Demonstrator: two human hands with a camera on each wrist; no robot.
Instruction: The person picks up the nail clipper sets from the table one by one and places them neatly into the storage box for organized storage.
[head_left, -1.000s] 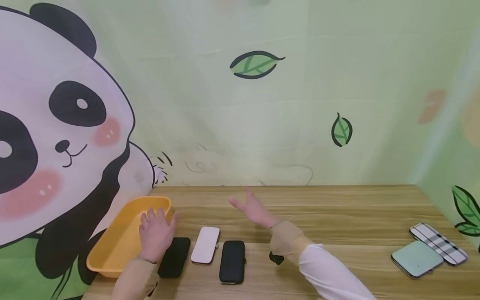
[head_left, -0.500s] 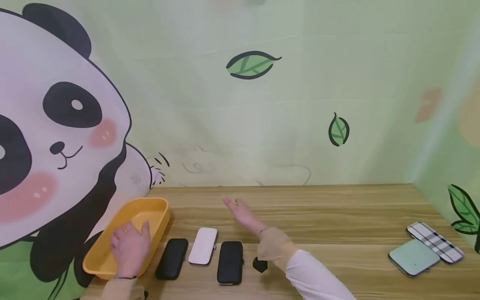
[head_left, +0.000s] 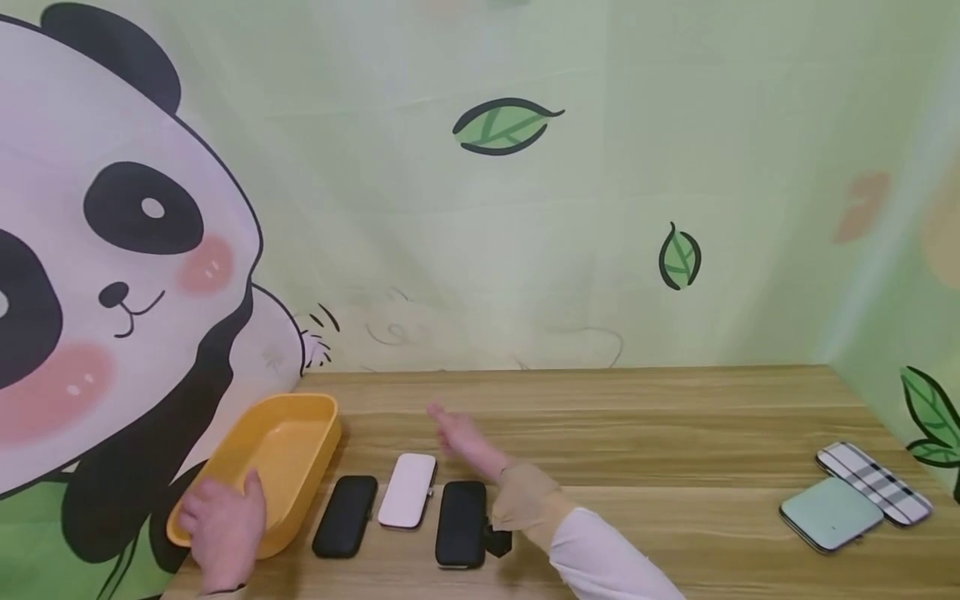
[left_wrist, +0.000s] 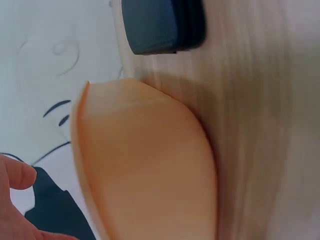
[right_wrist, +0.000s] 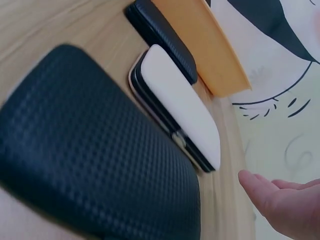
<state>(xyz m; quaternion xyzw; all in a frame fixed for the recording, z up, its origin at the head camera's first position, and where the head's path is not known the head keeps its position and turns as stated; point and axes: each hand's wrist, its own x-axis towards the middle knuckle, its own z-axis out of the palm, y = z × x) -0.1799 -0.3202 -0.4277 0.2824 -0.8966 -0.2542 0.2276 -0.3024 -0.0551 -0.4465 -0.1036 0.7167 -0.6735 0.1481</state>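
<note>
While 1 yellow tub [head_left: 318,467] stands left on the worktop [head_left: 637,442], the left hand [head_left: 225,533], apparently empty, hangs relaxed at its near end.
Beside it, 2 black cases [head_left: 345,517] and 1 white case [head_left: 407,492] lie flat, likely spaced for easy grasping; the right hand [head_left: 467,440], fingers outstretched, holds nothing. Well apart, 1 mint case [head_left: 831,515] meets 1 plaid case [head_left: 876,485].

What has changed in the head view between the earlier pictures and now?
The left hand moved left and nearer the person, over the yellow tray, uncovering the unmoved left black case. The right hand shifted left and slightly nearer. No case was picked up or let go. The yellow tray, white case, right black case, mint case and plaid case stayed put.
</note>
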